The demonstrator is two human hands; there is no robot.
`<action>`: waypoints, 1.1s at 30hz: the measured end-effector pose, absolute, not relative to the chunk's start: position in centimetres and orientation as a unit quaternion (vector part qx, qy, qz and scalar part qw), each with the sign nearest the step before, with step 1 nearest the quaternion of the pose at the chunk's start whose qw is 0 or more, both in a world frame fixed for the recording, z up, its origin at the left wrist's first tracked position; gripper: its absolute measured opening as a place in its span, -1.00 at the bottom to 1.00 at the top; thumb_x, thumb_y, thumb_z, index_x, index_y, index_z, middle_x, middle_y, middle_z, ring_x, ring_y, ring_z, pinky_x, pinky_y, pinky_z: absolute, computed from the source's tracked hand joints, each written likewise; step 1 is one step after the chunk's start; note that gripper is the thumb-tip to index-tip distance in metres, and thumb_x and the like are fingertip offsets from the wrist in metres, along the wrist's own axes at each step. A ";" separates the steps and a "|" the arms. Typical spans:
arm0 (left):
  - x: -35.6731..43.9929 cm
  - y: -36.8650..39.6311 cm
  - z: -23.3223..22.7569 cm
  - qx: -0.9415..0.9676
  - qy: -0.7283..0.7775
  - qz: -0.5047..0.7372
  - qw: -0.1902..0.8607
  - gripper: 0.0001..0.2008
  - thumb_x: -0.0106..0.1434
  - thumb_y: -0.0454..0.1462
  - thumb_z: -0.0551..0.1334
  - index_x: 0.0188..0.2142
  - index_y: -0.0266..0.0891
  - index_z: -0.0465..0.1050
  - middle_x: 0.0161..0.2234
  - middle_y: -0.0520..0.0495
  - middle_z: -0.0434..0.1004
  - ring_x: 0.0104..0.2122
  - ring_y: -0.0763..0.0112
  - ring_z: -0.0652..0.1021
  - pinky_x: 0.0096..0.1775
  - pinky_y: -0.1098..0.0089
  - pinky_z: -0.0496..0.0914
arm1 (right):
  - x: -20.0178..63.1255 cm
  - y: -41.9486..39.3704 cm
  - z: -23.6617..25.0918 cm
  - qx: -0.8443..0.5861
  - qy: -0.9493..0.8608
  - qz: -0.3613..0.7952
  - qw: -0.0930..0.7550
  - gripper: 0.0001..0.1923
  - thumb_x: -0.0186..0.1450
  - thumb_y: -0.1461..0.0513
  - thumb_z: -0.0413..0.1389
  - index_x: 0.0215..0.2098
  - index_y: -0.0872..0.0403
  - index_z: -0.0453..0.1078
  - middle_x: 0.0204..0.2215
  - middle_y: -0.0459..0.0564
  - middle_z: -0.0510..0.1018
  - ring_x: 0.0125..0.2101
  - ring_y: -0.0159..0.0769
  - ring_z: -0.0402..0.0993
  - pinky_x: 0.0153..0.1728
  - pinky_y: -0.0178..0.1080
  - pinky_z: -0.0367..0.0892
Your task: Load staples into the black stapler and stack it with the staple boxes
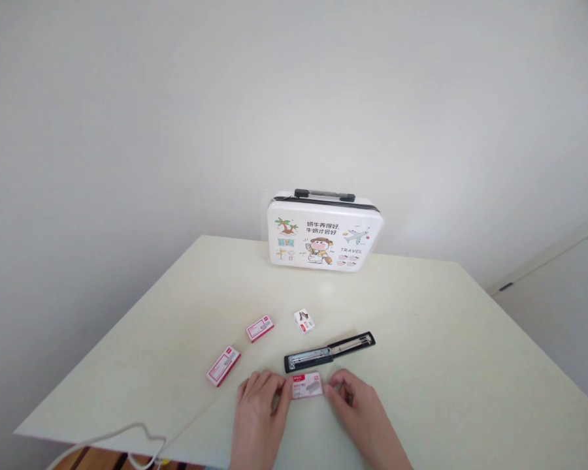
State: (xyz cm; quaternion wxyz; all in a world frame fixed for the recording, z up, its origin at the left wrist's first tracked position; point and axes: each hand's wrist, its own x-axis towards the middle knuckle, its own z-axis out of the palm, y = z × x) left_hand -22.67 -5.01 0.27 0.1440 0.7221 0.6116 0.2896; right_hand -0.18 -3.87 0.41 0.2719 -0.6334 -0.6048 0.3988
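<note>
A small red and white staple box (306, 386) is between my two hands, its printed face toward me. My left hand (261, 408) has its thumb against the box's left end, with the fingers curled behind. At the right end, the curled thumb and fingers of my right hand (355, 406) grip the edge. Just beyond the box lies a black stapler (329, 351), spread out flat with its metal inside showing. The undersides of my fingers are hidden.
Two more red and white boxes, one nearer (223, 365) and one farther (260, 328), lie to the left. A small white box (304, 320) lies behind the stapler. A white printed case (323, 235) stands near the wall. A white cable (142, 427) crosses the table's front left edge.
</note>
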 end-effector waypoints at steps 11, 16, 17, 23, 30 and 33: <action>-20.4 -4.8 0.7 0.733 0.622 0.250 0.114 -0.55 0.37 -0.09 0.25 0.24 0.09 0.37 -0.06 -0.09 0.43 -0.05 0.12 0.46 0.01 0.03 0.29 | 3.0 2.7 5.0 -0.517 -0.584 0.504 0.371 -0.54 0.26 -0.09 0.22 -0.11 0.09 0.40 -0.52 -0.23 0.30 -0.56 -0.48 0.07 -0.55 -0.36 0.01; -20.5 -4.9 1.2 0.736 0.621 0.246 0.113 -0.42 0.20 -0.06 0.39 0.21 0.08 0.39 -0.03 -0.08 0.42 -0.03 0.06 0.45 0.04 -0.03 0.27 | -0.7 4.4 5.6 -0.507 -0.696 0.420 0.286 -0.74 0.21 0.06 0.30 -0.30 0.04 0.42 -0.57 -0.29 0.22 -0.53 -0.46 0.12 -0.47 -0.35 0.05; -20.4 -4.9 1.3 0.737 0.620 0.244 0.111 -0.42 0.16 -0.07 0.41 0.18 0.08 0.42 -0.03 -0.08 0.43 -0.04 0.05 0.45 0.04 -0.04 0.27 | -1.4 4.4 5.6 -0.506 -0.708 0.408 0.274 -0.76 0.19 0.09 0.32 -0.32 0.03 0.42 -0.57 -0.30 0.22 -0.53 -0.46 0.13 -0.47 -0.35 0.03; -20.8 -5.1 1.1 0.765 0.591 0.239 0.088 -0.62 0.22 -0.19 0.38 0.05 0.07 0.48 -0.11 -0.03 0.52 -0.10 0.12 0.48 0.03 -0.01 0.26 | -3.0 4.0 5.5 -0.510 -0.746 0.363 0.226 -0.82 0.13 0.23 0.32 -0.30 0.00 0.46 -0.57 -0.30 0.30 -0.52 -0.44 0.23 -0.45 -0.34 -0.01; -27.8 -6.4 -0.3 0.659 0.703 0.267 -0.022 -0.68 0.24 -0.10 0.34 -0.03 -0.02 0.45 0.09 -0.16 0.45 0.06 -0.07 0.44 0.05 -0.10 0.28 | -1.2 2.8 5.0 -0.553 -0.732 0.328 0.224 -0.90 0.23 0.19 0.22 -0.34 -0.01 0.38 -0.58 -0.29 0.26 -0.53 -0.42 0.26 -0.45 -0.33 0.00; -31.0 -5.8 -0.9 0.643 0.716 0.271 0.001 -0.58 0.29 -0.06 0.28 0.09 -0.08 0.35 0.24 -0.19 0.33 0.17 -0.08 0.36 0.10 -0.10 0.30 | -1.0 2.3 4.9 -0.568 -0.723 0.322 0.226 -0.91 0.25 0.17 0.21 -0.32 -0.02 0.39 -0.58 -0.29 0.25 -0.53 -0.41 0.25 -0.46 -0.32 0.00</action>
